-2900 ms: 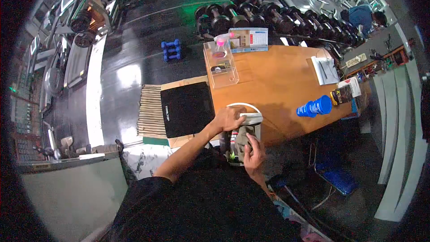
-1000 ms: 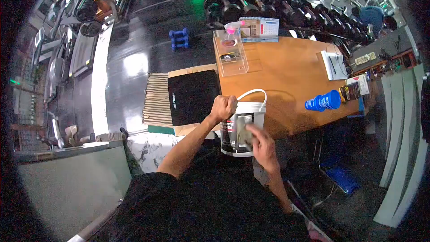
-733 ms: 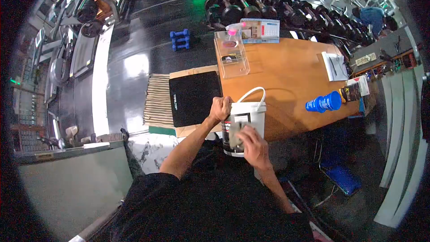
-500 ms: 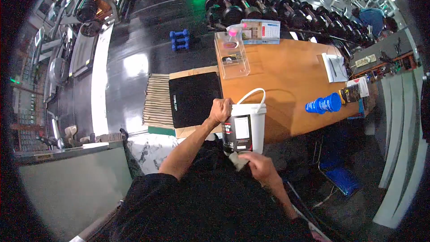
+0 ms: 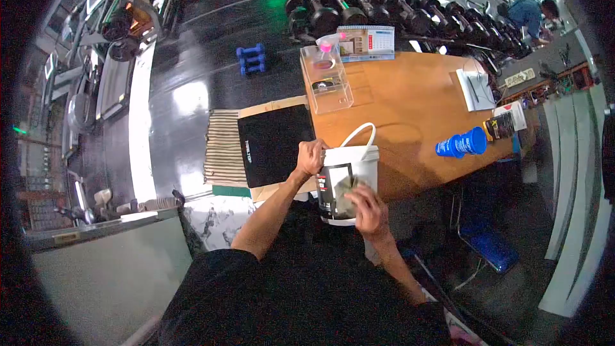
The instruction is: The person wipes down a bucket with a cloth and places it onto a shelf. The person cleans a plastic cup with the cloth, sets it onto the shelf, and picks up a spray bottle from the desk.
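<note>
A white bucket [image 5: 367, 173] with a black printed label and a raised white handle is held up at the near edge of the wooden table. My left hand [image 5: 311, 157] is closed on the bucket's upper left rim. Against the label, my right hand [image 5: 369, 210] presses a greyish cloth [image 5: 346, 191], its fingers closed around it. The cloth and fingers cover part of the label.
On the wooden table [image 5: 410, 99] are a clear plastic box [image 5: 328, 93], a desk calendar [image 5: 368, 43], a notepad [image 5: 475, 90] and blue cups [image 5: 461, 143]. Left of it lies a black mat [image 5: 275, 144]. Dumbbells [image 5: 410, 13] line a rack behind; a person [image 5: 526, 16] is far right.
My right hand has moved up with the cloth, from the bucket's lower edge onto its label. The left hand keeps its hold on the rim.
</note>
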`<action>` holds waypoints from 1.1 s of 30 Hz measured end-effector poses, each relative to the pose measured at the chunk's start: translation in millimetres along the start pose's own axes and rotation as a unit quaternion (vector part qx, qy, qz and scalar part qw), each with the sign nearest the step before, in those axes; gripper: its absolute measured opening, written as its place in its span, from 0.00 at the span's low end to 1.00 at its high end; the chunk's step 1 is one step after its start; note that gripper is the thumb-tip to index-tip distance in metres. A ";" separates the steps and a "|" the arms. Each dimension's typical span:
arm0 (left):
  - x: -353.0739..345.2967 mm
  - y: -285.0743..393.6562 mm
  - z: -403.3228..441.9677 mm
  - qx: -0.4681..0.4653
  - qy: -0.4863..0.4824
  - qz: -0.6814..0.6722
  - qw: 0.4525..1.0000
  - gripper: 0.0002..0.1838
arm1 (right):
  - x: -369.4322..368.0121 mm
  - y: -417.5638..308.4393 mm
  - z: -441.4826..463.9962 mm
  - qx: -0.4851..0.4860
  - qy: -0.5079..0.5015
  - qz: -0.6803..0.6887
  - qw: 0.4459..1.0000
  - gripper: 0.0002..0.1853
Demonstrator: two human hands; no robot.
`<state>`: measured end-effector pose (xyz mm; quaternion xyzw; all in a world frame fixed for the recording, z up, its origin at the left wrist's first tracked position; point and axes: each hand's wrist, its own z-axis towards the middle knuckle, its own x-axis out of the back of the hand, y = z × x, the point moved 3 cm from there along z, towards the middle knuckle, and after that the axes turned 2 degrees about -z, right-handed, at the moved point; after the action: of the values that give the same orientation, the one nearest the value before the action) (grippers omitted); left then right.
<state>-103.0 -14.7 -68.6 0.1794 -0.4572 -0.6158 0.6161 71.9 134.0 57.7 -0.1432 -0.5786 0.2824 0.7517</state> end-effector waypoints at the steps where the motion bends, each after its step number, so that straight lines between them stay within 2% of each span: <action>1: 1.3 3.6 3.5 -0.005 -0.002 0.002 1.000 0.08 | -0.3 1.6 -13.9 0.010 -0.008 0.007 1.000 0.20; 2: 3.8 11.3 5.8 -0.070 0.010 0.044 0.996 0.05 | 2.7 3.3 -27.2 0.018 -0.017 0.023 0.999 0.20; 4: 4.2 9.6 6.0 -0.093 0.013 0.056 0.994 0.04 | 8.6 10.0 -46.2 0.036 -0.036 0.057 0.997 0.20; 7: 3.7 8.2 0.9 -0.081 0.007 0.058 0.995 0.03 | 7.6 25.2 -45.0 -0.071 0.089 0.157 0.981 0.20; 8: 3.3 7.9 1.0 -0.071 0.004 0.055 0.996 0.03 | 11.2 31.5 -39.2 -0.099 0.102 0.174 0.974 0.21; 10: 0.2 4.8 -3.3 -0.079 0.001 0.047 0.996 0.04 | 18.6 25.7 1.9 -0.021 0.132 0.088 0.987 0.23; 11: -0.4 3.5 -4.9 -0.083 0.000 0.045 0.996 0.05 | 15.3 24.4 19.2 -0.019 0.138 0.087 0.986 0.24; 12: 2.8 10.3 -3.2 -0.002 -0.016 0.002 1.000 0.08 | 15.3 19.2 41.2 0.009 0.116 0.048 0.992 0.23; 16: 0.2 2.2 -1.9 0.008 -0.010 0.004 1.000 0.09 | 2.9 12.9 61.8 0.066 0.024 -0.047 0.996 0.21; 19: -0.4 1.1 -4.1 -0.054 0.008 0.061 0.997 0.09 | 3.5 7.7 32.1 0.044 0.002 -0.023 0.999 0.19; 20: -2.5 -5.8 -6.9 -0.034 0.006 0.067 0.997 0.10 | -2.2 12.5 13.2 0.057 0.021 -0.014 0.998 0.19; 23: -1.1 -4.4 -4.3 -0.005 -0.004 0.011 1.000 0.11 | 2.8 7.4 -28.2 0.030 -0.011 -0.015 0.999 0.18; 24: -1.4 -3.2 -4.6 -0.024 -0.004 0.026 0.999 0.12 | 4.6 4.9 -34.2 0.018 -0.012 -0.013 1.000 0.18; 27: -0.3 0.0 -2.6 0.052 -0.019 -0.038 0.998 0.12 | 5.2 -2.1 -39.8 0.001 -0.016 -0.026 1.000 0.17; 30: 9.6 18.9 12.9 0.136 -0.092 -0.037 0.986 0.18 | -0.9 -8.5 -34.5 0.019 -0.010 -0.064 0.998 0.16; 33: 23.3 46.1 33.5 0.097 -0.139 0.035 0.985 0.15 | -5.1 -15.7 -26.2 0.038 0.000 -0.075 0.996 0.17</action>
<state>-105.9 -16.5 -7.2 0.1348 -0.6018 -0.5659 0.5472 100.1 121.4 54.6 -0.0711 -0.5765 0.2472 0.7755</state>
